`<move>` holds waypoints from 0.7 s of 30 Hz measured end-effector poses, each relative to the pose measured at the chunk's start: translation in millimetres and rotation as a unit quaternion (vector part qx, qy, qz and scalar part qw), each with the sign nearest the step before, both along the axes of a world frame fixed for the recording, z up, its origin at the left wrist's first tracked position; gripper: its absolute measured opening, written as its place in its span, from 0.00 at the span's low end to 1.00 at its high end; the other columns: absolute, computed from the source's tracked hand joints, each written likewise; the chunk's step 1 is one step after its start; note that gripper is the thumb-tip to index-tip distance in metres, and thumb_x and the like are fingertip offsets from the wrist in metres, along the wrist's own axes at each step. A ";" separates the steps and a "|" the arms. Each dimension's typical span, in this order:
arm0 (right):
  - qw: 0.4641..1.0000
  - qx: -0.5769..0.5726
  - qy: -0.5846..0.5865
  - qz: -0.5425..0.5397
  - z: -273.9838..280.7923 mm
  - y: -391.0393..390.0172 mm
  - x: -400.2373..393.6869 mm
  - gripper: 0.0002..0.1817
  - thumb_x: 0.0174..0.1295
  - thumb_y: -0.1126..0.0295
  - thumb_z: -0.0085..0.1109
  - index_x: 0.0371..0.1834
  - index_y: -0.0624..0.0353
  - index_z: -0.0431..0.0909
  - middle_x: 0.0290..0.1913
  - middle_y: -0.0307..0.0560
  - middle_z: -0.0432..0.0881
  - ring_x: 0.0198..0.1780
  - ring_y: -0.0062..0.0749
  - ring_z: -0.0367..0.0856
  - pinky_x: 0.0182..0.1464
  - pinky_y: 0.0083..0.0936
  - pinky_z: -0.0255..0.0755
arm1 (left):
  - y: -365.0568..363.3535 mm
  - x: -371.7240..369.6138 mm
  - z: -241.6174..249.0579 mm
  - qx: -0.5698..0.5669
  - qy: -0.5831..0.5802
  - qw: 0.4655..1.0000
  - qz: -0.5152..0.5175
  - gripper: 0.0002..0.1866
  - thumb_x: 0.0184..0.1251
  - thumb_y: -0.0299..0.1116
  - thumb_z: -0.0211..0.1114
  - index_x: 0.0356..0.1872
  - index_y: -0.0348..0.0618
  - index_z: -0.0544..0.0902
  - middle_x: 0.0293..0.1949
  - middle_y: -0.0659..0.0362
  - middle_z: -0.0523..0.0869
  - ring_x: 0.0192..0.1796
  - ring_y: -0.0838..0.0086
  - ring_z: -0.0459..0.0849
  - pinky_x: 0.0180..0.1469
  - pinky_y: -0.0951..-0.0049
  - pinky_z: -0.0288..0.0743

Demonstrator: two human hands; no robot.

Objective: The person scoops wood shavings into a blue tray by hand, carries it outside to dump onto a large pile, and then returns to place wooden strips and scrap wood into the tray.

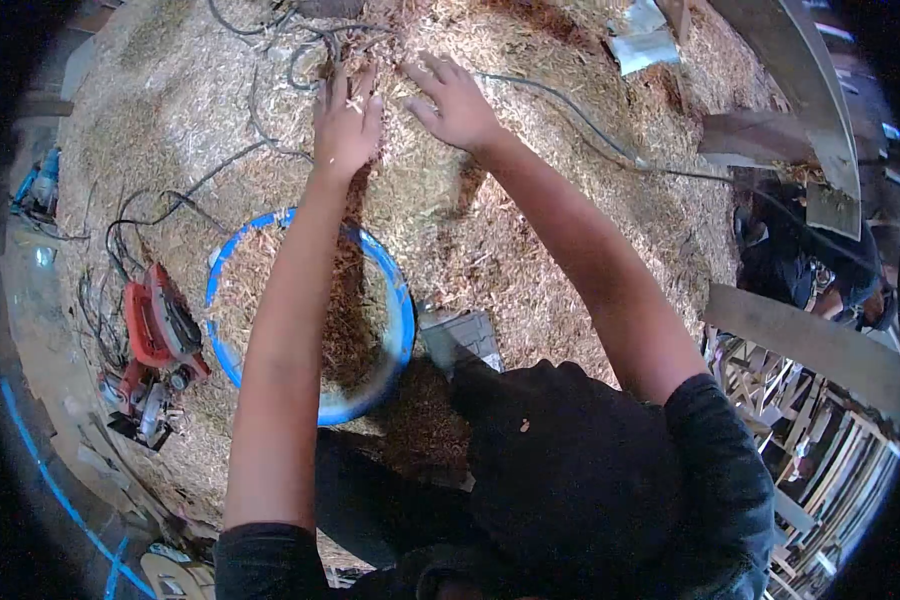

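Both arms reach forward over a thick layer of wood shavings. My left hand is at the shavings with fingers stretched out, close to a dark cable. To its right, my right hand has its fingers spread, palm down and angled toward the left one. Neither hand grips a tool; the fingertips partly blend into the shavings. Under my left forearm stands a round tub with a blue rim, holding shavings.
A red power tool lies left of the tub, with cables around it. A teal tool sits farther left. Boards and stacked wood strips line the right side, where another person is partly visible.
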State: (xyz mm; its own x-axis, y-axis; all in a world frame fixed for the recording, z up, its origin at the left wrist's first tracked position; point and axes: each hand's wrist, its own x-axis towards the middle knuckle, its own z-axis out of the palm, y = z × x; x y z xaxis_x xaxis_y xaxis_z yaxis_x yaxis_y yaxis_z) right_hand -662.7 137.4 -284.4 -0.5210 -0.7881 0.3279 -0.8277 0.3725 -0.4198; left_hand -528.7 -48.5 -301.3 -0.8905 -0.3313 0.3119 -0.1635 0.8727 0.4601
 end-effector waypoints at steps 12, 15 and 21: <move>0.996 0.086 -0.031 -0.012 -0.5 19.7 27.0 0.39 0.64 0.43 0.68 0.77 0.45 0.78 0.75 0.63 0.78 0.72 0.66 0.78 0.71 0.60 0.74 | 29.0 28.8 -25.8 0.056 -0.062 0.996 0.024 0.26 0.88 0.53 0.50 0.79 0.63 0.79 0.77 0.38 0.76 0.76 0.35 0.75 0.81 0.41 0.65; 0.995 0.092 -0.040 -0.016 -4.3 29.9 35.1 0.40 0.64 0.40 0.67 0.75 0.51 0.80 0.70 0.61 0.83 0.70 0.63 0.81 0.70 0.60 0.74 | 42.7 40.0 -20.9 0.078 -0.048 0.996 0.009 0.26 0.87 0.55 0.52 0.73 0.56 0.84 0.75 0.36 0.78 0.75 0.34 0.75 0.80 0.43 0.66; 0.989 0.133 -0.063 -0.021 -4.5 74.1 62.8 0.36 0.65 0.41 0.64 0.69 0.55 0.83 0.62 0.60 0.88 0.64 0.62 0.84 0.65 0.61 0.76 | 87.7 59.9 -21.8 0.148 -0.059 0.987 0.028 0.29 0.88 0.56 0.51 0.72 0.50 0.86 0.76 0.31 0.75 0.77 0.32 0.73 0.83 0.49 0.64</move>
